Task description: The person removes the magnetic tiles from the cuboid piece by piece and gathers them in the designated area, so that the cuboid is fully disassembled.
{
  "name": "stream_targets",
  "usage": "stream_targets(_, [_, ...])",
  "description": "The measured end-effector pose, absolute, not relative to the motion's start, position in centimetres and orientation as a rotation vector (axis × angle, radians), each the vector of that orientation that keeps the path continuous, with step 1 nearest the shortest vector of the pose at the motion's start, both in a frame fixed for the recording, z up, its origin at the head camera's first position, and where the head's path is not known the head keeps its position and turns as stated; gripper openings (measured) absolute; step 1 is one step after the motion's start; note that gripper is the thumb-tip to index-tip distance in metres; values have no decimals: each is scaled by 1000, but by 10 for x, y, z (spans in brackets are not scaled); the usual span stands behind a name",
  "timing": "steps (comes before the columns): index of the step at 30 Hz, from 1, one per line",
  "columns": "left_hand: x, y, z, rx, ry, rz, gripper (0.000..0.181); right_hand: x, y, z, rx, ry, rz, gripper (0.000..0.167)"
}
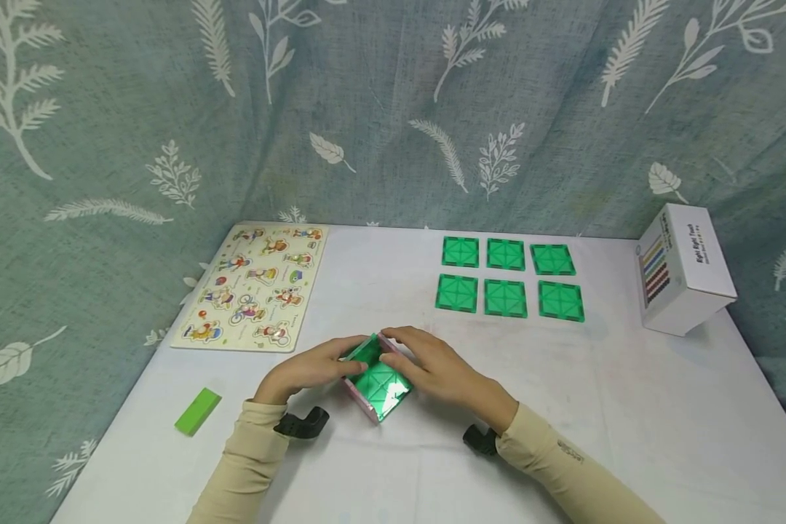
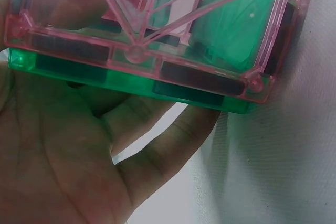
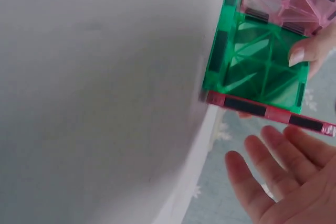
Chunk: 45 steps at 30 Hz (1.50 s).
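Green and pink square magnetic tiles (image 1: 383, 389) are joined into an open box, held low over the front middle of the table. My left hand (image 1: 314, 367) grips its left green wall, thumb inside and fingers behind. In the left wrist view, a pink tile (image 2: 199, 80) meets the edge of a green tile (image 2: 123, 81) along magnet strips. My right hand (image 1: 448, 367) is at the box's right side. The right wrist view shows its fingers (image 3: 257, 182) extended just off a pink tile (image 3: 268, 113); its thumb is not visible there.
Several green magnetic tiles (image 1: 506, 298) lie in two rows farther back. At the left are a picture puzzle board (image 1: 245, 306) and a bright green block (image 1: 198, 412). A white box (image 1: 684, 269) stands at the right, before the patterned curtain (image 1: 380, 116).
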<state>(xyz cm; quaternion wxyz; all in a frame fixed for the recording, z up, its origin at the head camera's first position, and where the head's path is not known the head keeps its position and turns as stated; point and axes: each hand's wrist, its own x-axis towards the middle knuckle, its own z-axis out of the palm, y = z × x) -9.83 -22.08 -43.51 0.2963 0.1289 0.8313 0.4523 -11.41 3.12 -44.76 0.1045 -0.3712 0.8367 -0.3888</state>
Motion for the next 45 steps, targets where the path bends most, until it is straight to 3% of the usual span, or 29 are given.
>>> stream_targets(14, [-98,-222,-436,358,2200,1207,56,-116,19,-455,-1199,2538,-1122,51])
stream_targets(45, [-99,-223,-438,378,2187,1222,57,-115,16,-462,-1120,2564,-1068,44])
